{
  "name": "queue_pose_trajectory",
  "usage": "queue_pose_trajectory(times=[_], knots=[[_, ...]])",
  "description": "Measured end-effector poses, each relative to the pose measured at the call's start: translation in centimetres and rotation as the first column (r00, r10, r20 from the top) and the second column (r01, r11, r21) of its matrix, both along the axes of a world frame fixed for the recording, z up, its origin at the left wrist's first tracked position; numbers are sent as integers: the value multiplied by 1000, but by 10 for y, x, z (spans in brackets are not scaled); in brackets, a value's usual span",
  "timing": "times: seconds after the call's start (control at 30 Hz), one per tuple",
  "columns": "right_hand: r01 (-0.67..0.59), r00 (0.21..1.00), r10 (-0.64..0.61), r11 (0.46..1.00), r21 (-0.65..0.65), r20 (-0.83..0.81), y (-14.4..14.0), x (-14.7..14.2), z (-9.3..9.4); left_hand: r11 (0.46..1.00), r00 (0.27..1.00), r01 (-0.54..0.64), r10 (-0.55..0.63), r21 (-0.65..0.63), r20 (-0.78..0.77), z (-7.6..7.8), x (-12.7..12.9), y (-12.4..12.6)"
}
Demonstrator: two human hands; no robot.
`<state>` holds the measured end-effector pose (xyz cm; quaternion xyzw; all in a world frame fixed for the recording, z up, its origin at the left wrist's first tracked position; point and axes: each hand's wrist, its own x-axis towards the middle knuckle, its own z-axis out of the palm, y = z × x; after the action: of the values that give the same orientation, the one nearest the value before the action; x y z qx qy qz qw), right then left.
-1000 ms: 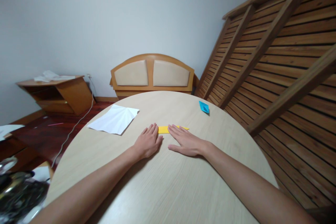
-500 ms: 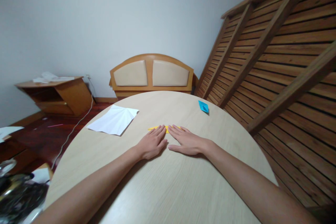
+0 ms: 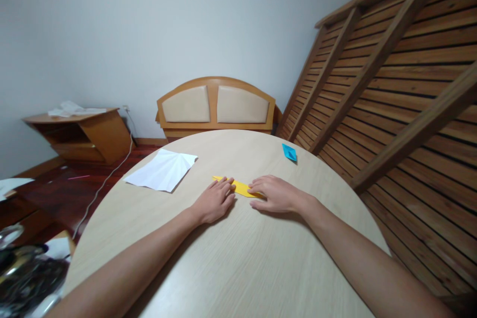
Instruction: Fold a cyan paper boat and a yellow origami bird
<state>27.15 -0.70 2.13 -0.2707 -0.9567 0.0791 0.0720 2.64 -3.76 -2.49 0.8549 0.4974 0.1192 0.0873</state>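
Observation:
A narrow strip of folded yellow paper (image 3: 241, 188) lies on the table in front of me, slanting down towards the right. My left hand (image 3: 215, 201) rests on its left part, fingers stretched out flat and thumb on the near side. At the right end, my right hand (image 3: 278, 194) has its fingers bent over the paper and its thumb at the near edge, taking hold of that end. The fingers hide part of both ends. Beyond my right hand sits a small folded blue paper piece (image 3: 289, 152).
A creased white paper sheet (image 3: 162, 171) lies on the left of the round table (image 3: 238, 268). Behind the table stands a wooden headboard (image 3: 213, 104). Wooden slats (image 3: 391, 94) lean along the right, and a low cabinet (image 3: 89, 134) stands at the left wall.
The yellow paper has turned, its right end now nearer to me. My right hand has shifted right, its flat fingers now bent at the paper's end. The left hand stays on the paper.

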Motion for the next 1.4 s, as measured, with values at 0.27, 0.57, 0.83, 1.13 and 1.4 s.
queue_pose_trajectory(times=[0.27,0.57,0.83,1.13,1.4], knots=[[-76,985,82,996,45,-151,-2,-6,-4,972,974,195,-207,130,86,4,0,-1],[-105,974,104,994,2,-201,8,-3,-21,952,953,283,-292,113,74,3,-2,-1],[-79,974,69,996,-37,-218,12,0,-21,964,960,253,-261,81,101,3,-3,-3],[-72,969,49,993,-88,-242,13,2,-21,958,953,266,-278,106,120,4,-4,-4],[-79,970,52,992,-103,-238,13,2,-20,968,953,238,-249,79,174,5,-2,-4]])
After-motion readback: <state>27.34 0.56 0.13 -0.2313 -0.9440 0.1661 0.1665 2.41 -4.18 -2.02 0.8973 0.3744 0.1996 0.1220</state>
